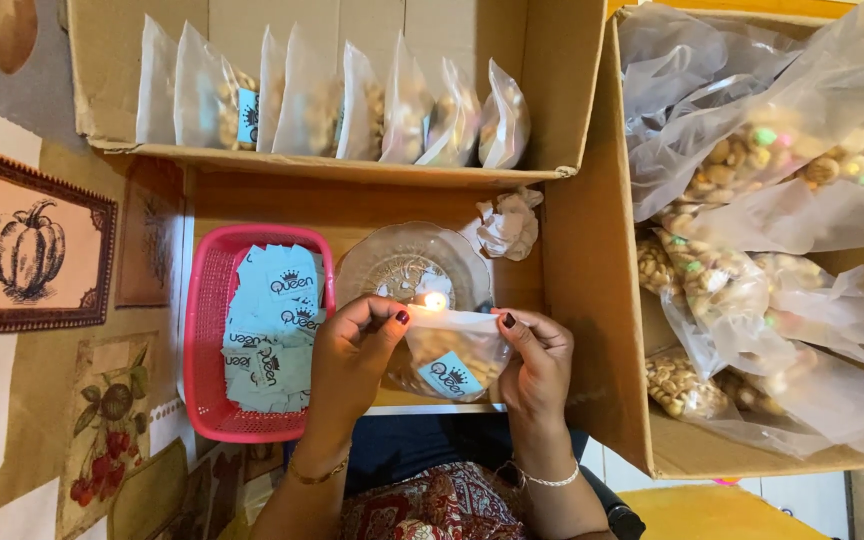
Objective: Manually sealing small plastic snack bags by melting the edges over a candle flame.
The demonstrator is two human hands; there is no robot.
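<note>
Pinching one nut bag [452, 355] by both fingers [392, 322] over candle flame [435, 300]; nine sealed behind flame, many unsealed beside

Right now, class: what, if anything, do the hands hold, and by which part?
Both hold one small clear bag of nuts by its top edge: left hand pinches the left corner, right hand the right.

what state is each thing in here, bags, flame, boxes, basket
small bag: held by both hands, top edge at the flame
left hand: pinching the bag's top
right hand: pinching the bag's top
flame: lit
glass dish: upright, under the flame
pink basket: holds blue labels
back box: open, bags standing in a row
right box: open, holds nut bags
</note>
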